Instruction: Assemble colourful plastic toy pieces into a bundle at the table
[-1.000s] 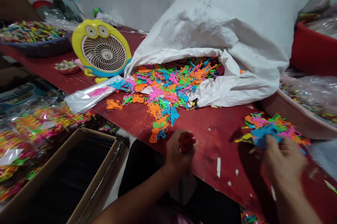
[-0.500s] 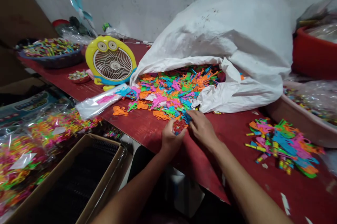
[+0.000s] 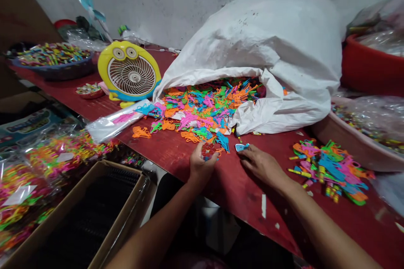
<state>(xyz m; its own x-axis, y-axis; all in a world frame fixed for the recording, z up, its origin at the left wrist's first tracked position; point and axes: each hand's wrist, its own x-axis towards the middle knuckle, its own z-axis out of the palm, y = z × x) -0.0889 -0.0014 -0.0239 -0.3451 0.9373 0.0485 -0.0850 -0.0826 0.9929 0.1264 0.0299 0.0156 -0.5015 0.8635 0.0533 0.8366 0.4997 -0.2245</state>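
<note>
One mixed pile lies toward the table's right edge; many loose pieces are left in the sack.
Near the front edge, the left hand grips red pieces; the right hand pinches a blue piece.

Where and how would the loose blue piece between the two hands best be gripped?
Probably by its long right edge, pinched from the right: the blue piece looks thin and lies roughly flat, and that side faces bare red table, while the left hand and neighbouring pieces crowd its left.
</note>
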